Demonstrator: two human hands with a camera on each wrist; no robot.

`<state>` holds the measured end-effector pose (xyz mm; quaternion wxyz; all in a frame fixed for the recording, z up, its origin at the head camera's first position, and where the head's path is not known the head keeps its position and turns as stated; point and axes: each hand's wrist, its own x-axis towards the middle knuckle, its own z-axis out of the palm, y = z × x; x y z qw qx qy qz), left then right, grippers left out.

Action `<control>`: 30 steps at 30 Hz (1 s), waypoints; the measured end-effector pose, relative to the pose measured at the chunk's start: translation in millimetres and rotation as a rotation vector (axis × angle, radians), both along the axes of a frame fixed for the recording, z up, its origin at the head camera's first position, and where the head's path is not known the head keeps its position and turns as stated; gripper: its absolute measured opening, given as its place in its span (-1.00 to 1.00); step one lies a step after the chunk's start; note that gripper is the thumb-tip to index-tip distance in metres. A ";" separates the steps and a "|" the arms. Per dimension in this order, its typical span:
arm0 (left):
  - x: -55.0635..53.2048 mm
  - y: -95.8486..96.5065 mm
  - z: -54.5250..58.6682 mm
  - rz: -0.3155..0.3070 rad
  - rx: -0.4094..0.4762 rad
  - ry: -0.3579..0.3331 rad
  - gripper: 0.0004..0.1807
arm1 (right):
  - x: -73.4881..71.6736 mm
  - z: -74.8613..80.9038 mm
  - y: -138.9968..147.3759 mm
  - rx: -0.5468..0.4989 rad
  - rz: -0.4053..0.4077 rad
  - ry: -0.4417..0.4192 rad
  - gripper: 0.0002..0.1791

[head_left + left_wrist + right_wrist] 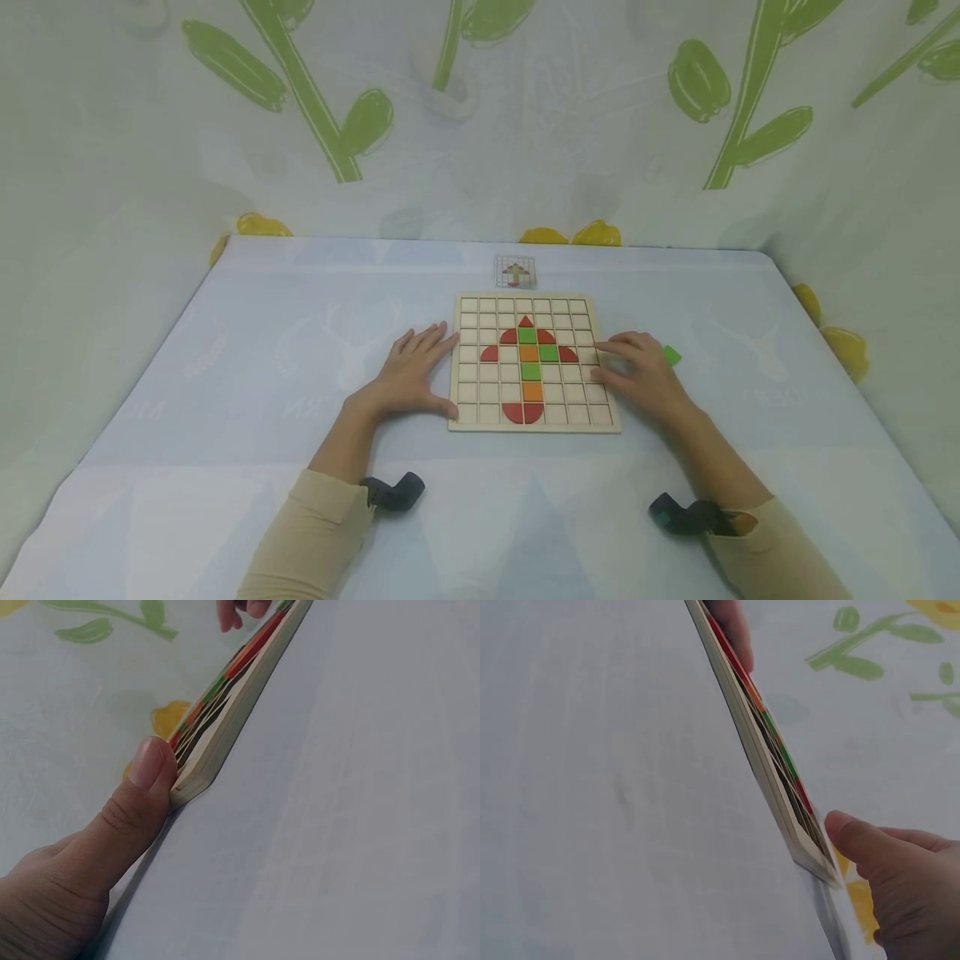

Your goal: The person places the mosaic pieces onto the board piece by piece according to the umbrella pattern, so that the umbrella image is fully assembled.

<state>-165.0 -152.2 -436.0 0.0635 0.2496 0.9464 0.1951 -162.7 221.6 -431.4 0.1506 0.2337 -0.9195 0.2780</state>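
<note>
A square wooden grid board [562, 415] lies on the table. Coloured tiles in it form an arrow-like figure: a red triangle [526, 322] on top, green and orange squares below, red rounded pieces at the sides and bottom. My left hand [408, 371] rests spread against the board's left edge, its thumb [150, 769] at the near corner. At the opposite edge, my right hand [641, 371] has fingers and thumb reaching to the board's rim, with nothing seen between them. Just beyond the right hand, a loose green square tile [672, 356] lies on the table, partly hidden.
A small pattern card [515, 272] with a similar arrow figure lies behind the board. The pale table [300, 292] meets a leaf-printed curtain [562, 125] at the back. Dark wrist cameras [393, 492] sit at both beige sleeves [315, 525].
</note>
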 end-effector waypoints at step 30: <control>1.5 1.8 2.7 0.008 -0.001 -0.020 0.32 | 7.3 -5.9 57.0 -0.026 -0.233 -0.026 -0.65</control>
